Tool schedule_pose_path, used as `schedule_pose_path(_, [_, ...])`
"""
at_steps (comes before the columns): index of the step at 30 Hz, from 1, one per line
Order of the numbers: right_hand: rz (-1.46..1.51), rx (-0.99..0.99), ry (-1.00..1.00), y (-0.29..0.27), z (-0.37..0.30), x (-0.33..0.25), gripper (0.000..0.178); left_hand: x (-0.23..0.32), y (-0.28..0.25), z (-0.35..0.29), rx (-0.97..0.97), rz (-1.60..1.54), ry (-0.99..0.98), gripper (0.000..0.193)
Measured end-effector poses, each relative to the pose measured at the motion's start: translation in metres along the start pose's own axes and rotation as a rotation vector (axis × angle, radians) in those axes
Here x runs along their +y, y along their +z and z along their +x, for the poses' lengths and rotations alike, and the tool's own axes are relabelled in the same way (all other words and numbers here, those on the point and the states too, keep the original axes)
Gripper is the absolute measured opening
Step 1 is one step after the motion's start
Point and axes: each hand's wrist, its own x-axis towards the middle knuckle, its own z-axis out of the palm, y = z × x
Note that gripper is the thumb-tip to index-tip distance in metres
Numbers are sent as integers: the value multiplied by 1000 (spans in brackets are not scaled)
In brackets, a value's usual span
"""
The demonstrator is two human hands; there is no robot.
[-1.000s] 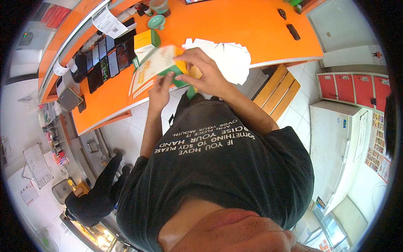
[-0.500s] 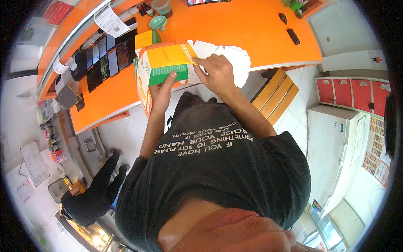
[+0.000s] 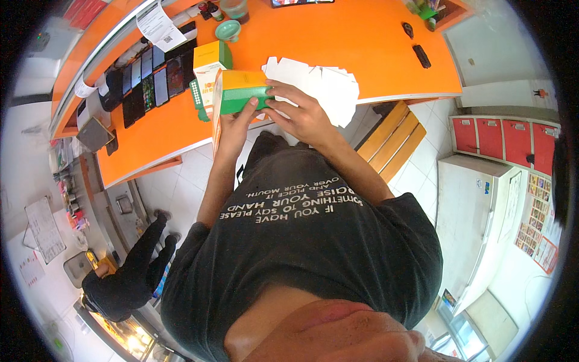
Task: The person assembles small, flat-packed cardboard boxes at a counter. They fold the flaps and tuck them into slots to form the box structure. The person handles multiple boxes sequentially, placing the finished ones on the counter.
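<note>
L hand (image 3: 234, 128) partly hidden behind grn/ylw box (image 3: 244, 100); screen (image 3: 303, 2) cut off @ top edge; wall sheet (image 3: 533, 212) pics too sm. to tell

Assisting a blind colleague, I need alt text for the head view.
A person's left hand holds a yellow and green box, right hand touching its end, by an orange counter; flat white pieces lie on it to the right, phones to the left.

- Your left hand (image 3: 236, 125): thumb extended upward, other fingers mostly hidden.
- Your right hand (image 3: 306, 119): close beside, fingers bent leftward.
- Your forearms (image 3: 354, 161) converge forward.
</note>
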Motion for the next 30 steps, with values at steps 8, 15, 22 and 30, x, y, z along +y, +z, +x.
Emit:
schedule_pose_path(8, [360, 54, 354, 0, 0, 0, 11, -16, -18, -4, -135, 112, 76, 22])
schedule_pose_path(15, [485, -15, 436, -3, 5, -11, 10, -16, -11, -7, -58, 132, 164, 25])
schedule_pose_path(22, [392, -28, 437, -3, 5, -19, 9, -32, -21, -7, -37, 118, 169, 25])
schedule_pose_path(30, [494, -30, 414, -2, 4, -10, 12, -24, -18, -1, -88, 178, 171, 23])
